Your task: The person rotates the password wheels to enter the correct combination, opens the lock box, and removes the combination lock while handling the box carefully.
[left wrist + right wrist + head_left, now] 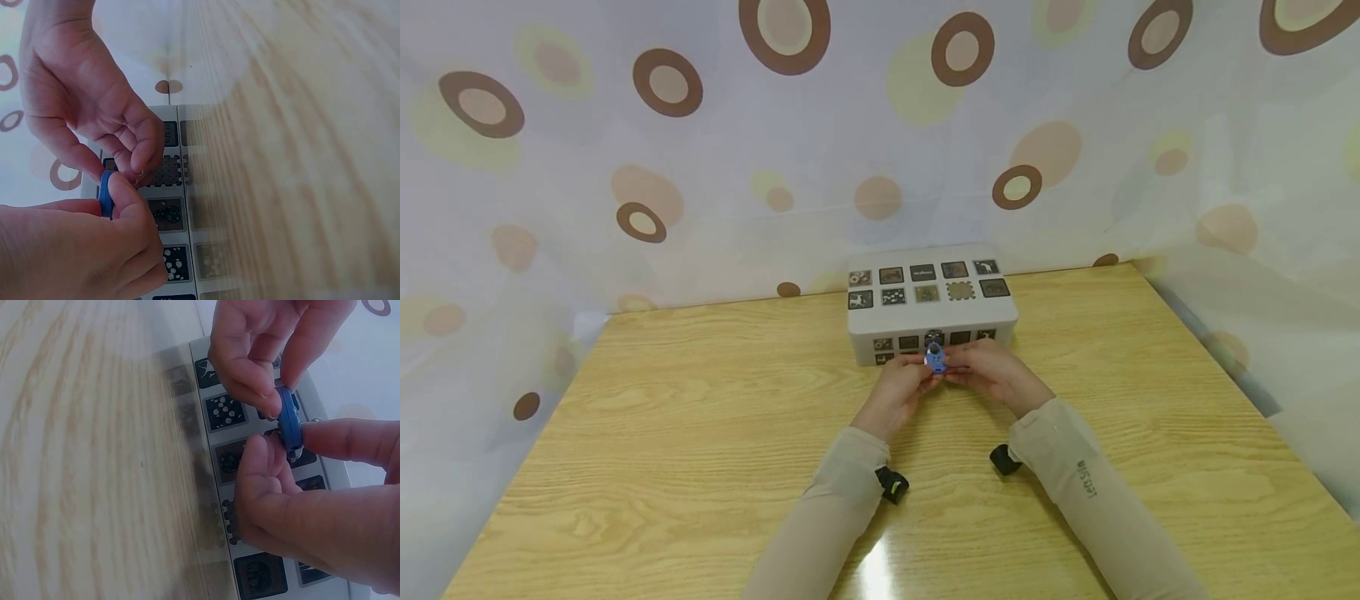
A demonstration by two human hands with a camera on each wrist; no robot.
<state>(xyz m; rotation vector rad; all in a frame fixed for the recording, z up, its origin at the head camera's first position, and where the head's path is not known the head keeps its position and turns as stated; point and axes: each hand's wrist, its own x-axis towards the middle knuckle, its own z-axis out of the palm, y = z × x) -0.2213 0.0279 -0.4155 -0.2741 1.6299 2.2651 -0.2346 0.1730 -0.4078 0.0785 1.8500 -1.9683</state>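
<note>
A small blue padlock [936,359] hangs at the front of a white box [925,317], just below the dark metal latch [934,337]. My left hand [897,390] pinches the padlock from the left between thumb and fingers. From the other side, my right hand [998,372] pinches it too. The left wrist view shows the padlock [106,195] edge-on between both hands' fingertips. In the right wrist view the padlock [289,422] is again edge-on, with a bit of metal at its lower end. Fingers hide part of the latch.
The box has a closed lid with rows of dark square pictures. It stands at the back of a wood-grain table [700,433], close to a hanging white cloth [715,183] with brown and beige spots. Black straps [892,484] circle the sleeved wrists.
</note>
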